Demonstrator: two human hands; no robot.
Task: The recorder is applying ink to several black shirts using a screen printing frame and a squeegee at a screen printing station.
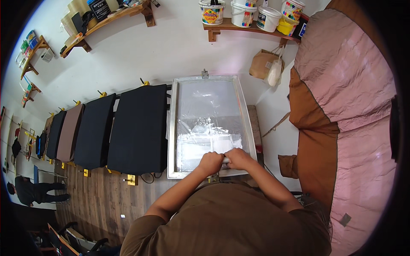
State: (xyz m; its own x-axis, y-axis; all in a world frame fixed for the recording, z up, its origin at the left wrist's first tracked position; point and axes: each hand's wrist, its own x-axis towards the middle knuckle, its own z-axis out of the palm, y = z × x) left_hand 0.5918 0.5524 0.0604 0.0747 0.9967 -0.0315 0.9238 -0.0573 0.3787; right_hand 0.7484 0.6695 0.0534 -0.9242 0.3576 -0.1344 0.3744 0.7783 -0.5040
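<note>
Head view shows the left hand (211,164) and right hand (239,159), fingers curled tightly around a pale, mostly hidden bar (225,160) over the near end of a silver rectangular metal frame (172,128) with a glossy translucent sheet (209,104). Uneven pressure between the fists could tilt the bar, perhaps creasing the sheet.

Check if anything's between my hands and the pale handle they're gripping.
Nothing visible is. The left hand and right hand close directly around the pale handle, over the near end of the framed screen; their grip hides most of it.
</note>
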